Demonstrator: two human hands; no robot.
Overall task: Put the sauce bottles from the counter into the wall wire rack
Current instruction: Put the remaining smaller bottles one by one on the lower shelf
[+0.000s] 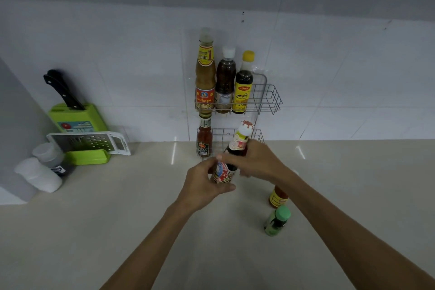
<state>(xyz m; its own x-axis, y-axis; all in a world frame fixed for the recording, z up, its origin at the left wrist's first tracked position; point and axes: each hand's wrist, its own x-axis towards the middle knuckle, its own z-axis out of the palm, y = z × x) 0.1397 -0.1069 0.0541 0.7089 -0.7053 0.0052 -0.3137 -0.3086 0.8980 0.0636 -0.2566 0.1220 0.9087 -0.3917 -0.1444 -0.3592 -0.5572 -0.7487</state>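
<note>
Grip: a dark glass sauce bottle with a white cap [237, 148] was held by both hands, the left hand [207, 183] closed around its labelled base, the right hand [256, 160] closed around its middle.
Place: it was held tilted above the beige worktop [117, 231], just before the grey wall wire rack [268, 99], whose lower tier was partly filled.
Handling: judged stiff, fragile, possibly slippery; best gripped at the body.
Left: a red-sauce bottle [277, 196] and a green-capped bottle [277, 220] were standing on the worktop.

Four bottles in the wire rack [268, 99], one held, two on the counter [117, 231], perhaps more hidden
</note>
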